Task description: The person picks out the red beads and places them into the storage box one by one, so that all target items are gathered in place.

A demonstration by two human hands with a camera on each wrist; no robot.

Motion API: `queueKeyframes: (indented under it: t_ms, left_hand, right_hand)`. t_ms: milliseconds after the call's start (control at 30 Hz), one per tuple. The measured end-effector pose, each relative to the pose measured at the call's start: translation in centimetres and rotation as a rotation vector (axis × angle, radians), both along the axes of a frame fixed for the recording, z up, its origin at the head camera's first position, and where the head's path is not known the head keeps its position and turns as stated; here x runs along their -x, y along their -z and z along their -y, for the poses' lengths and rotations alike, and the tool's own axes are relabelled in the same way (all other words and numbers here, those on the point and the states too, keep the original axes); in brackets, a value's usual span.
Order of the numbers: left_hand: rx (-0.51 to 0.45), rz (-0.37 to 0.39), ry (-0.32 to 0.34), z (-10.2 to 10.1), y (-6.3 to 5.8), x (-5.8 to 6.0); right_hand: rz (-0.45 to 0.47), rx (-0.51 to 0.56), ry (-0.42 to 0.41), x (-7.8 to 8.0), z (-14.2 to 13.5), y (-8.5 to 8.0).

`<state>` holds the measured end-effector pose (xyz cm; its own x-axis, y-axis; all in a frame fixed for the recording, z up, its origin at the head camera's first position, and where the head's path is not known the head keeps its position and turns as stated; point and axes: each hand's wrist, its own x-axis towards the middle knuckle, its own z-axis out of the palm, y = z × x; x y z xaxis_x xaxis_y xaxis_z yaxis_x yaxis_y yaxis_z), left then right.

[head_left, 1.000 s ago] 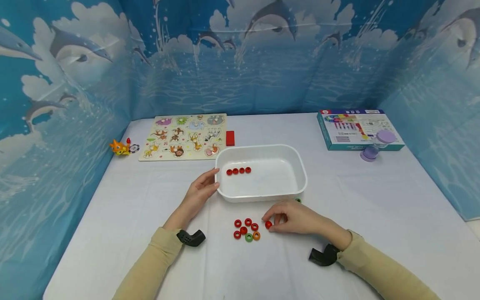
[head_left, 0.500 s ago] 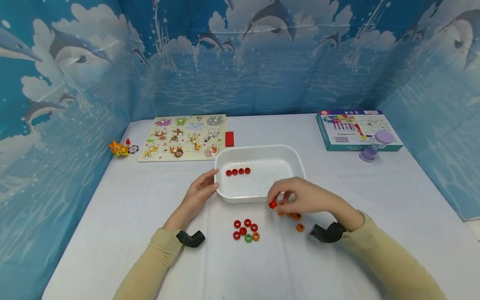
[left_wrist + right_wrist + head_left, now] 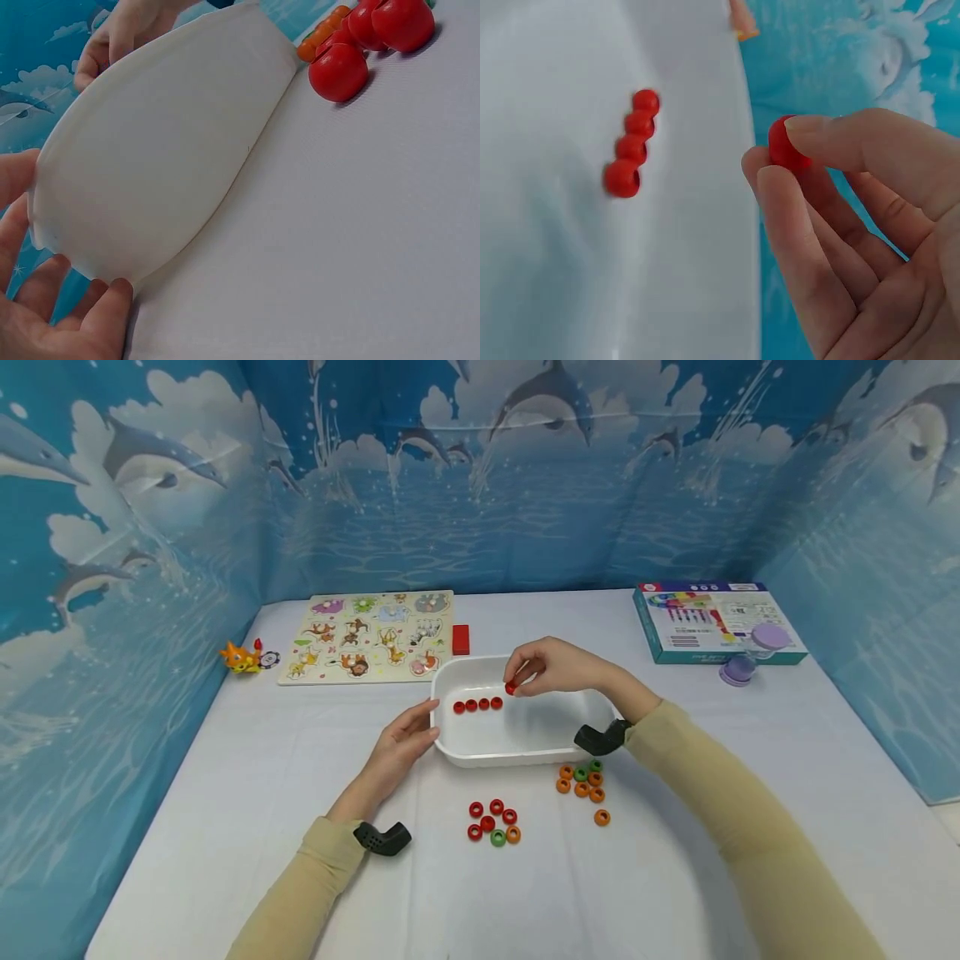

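My right hand (image 3: 558, 668) pinches a red bead (image 3: 786, 144) between thumb and fingers, above the white tray (image 3: 517, 757). Inside the tray, a short row of red beads (image 3: 471, 705) lies toward the left, just left of the held bead. At the tray's left end, my left hand (image 3: 401, 743) rests its fingertips against the rim and outer wall, fingers spread. In the left wrist view, the tray's outer wall (image 3: 165, 150) stands between both hands.
Red beads (image 3: 487, 823), a green one (image 3: 498, 837) and an orange one (image 3: 513, 834) lie before the tray. Orange and green beads (image 3: 582, 789) cluster to their right. Behind are an animal puzzle board (image 3: 375, 639), a red block (image 3: 461, 639) and a box (image 3: 720, 618).
My right hand has lifted a red bead off the table in front and carried it up and left over the tray. The left hand has stayed at the tray's end.
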<state>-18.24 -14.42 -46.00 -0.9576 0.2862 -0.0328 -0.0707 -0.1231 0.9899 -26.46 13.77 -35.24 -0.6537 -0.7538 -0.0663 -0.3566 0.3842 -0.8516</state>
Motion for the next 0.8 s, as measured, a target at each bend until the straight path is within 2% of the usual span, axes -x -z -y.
queueKeyframes:
  t_ms: [200,400,667,800]
  left_hand:
    - [0.008,0.007,-0.009,0.0,0.1,0.1]
    - [0.006,0.001,-0.015,0.0,0.2,0.2]
    - [0.026,-0.008,-0.01,0.1,0.2,0.2]
    - [0.031,-0.005,-0.01,0.1,0.2,0.2]
  right_hand:
    - [0.063,-0.115,0.042,2.5,1.0,2.6]
    - [0.032,-0.226,0.074,3.3,1.2,4.5]
    - [-0.061,-0.263,0.074,3.3,1.5,5.4]
    - [-0.084,-0.28,0.071,3.4,1.4,5.1]
